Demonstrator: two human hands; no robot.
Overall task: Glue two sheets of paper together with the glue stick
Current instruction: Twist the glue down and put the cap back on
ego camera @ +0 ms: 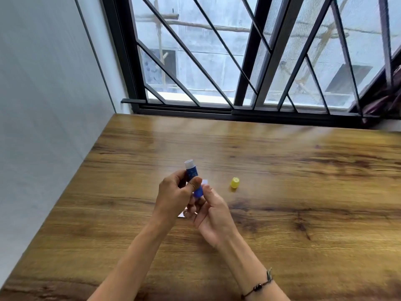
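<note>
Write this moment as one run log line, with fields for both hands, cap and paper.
left hand: holds glue stick | right hand: at its base | cap: off, on table | paper: mostly hidden under hands

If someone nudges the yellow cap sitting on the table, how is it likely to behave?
The yellow cap looks small and hollow, so it is probably very light and would skid easily on the smooth wooden table. Its rounded shape suggests it may roll if knocked onto its side. It seems rigid plastic, unlikely to break.
</note>
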